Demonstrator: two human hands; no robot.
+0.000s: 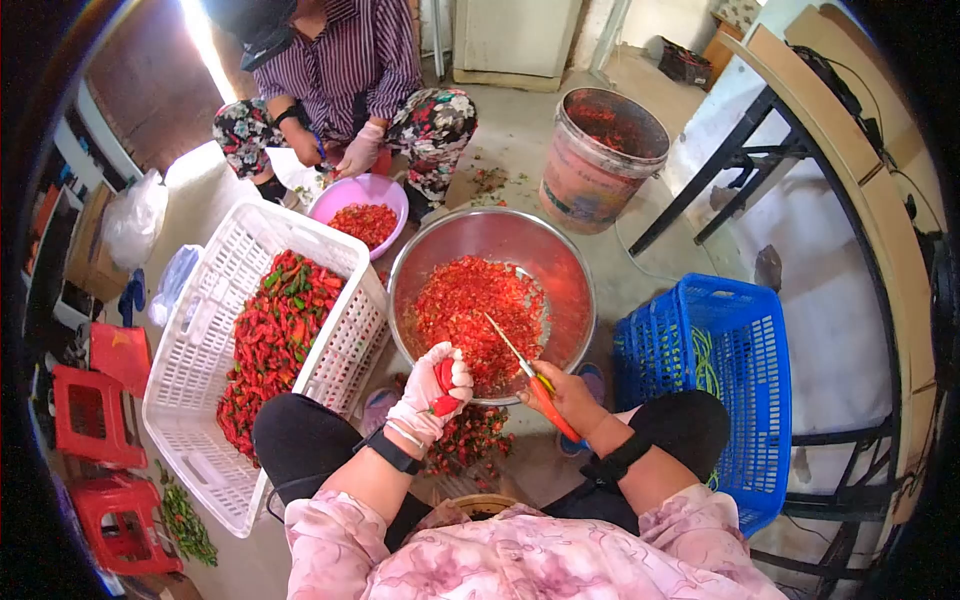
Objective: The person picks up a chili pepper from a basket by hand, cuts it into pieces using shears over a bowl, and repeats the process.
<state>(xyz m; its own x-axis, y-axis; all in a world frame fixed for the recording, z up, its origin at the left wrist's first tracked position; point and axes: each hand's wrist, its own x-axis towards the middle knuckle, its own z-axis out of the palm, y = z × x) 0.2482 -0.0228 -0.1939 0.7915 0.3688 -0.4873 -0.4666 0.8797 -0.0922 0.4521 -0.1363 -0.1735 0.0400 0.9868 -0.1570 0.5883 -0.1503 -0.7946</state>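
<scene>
My left hand (430,392), in a pale thin glove, is closed around red chili peppers (446,404) at the near rim of a large metal bowl. In my right hand (568,400) is a pair of scissors (548,398) with orange-red handles, its blades pointing up and left over the bowl. Inside the metal bowl (570,265) lies a heap of chopped red chili (470,305). Below the bowl, between my legs, chili stems and scraps (470,440) are piled on the floor.
To my left stands a white basket (330,235) of whole chilies (280,340). A blue basket (770,380) is at my right. A co-worker (345,70) sits opposite, with a purple bowl (390,195) of chopped chili. Behind are a bucket (600,165) and a table (830,120). Red stools (100,420) stand left.
</scene>
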